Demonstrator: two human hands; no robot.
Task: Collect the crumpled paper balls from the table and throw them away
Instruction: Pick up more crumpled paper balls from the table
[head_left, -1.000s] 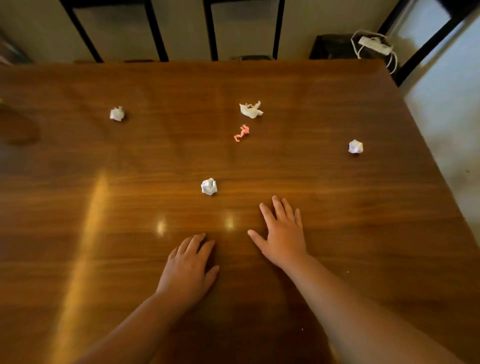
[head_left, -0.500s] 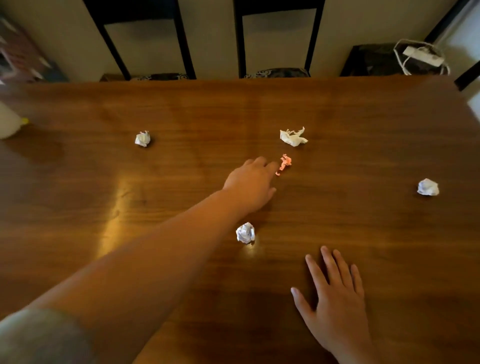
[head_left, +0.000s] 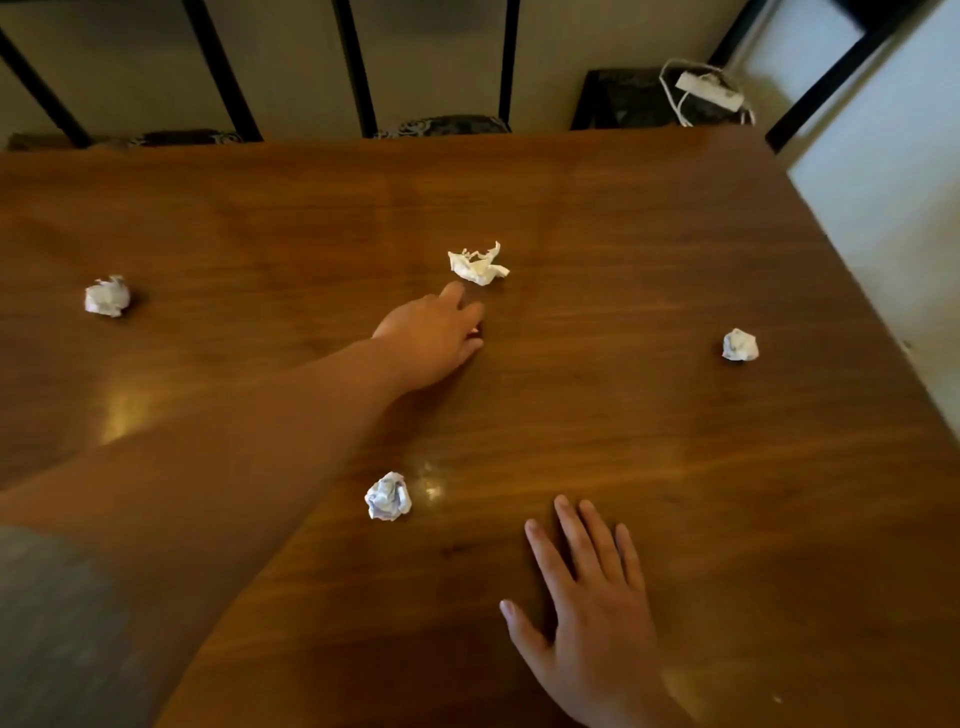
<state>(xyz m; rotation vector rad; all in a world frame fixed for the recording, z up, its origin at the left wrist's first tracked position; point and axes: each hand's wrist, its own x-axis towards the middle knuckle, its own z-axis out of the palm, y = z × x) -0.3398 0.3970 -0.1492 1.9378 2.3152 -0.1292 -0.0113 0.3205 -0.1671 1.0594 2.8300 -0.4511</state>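
Several white crumpled paper balls lie on the brown wooden table (head_left: 649, 249): one at far left (head_left: 107, 296), a looser one at centre back (head_left: 478, 265), one at right (head_left: 740, 344) and one near me (head_left: 388, 496). My left hand (head_left: 431, 332) reaches across the table, just short of the centre-back ball. Its fingers curl over a small pink paper scrap (head_left: 474, 330), of which only a sliver shows between thumb and fingers. My right hand (head_left: 587, 613) rests flat on the table near the front, fingers spread, holding nothing.
Two black-framed chairs (head_left: 441, 124) stand pushed in along the table's far edge. A dark stool holding a white power strip with its cord (head_left: 709, 91) sits beyond the far right corner. The table's right edge runs diagonally beside a pale floor.
My left hand went from lying by the front edge to reaching out and closing over the pink scrap. My right hand stayed flat on the table.
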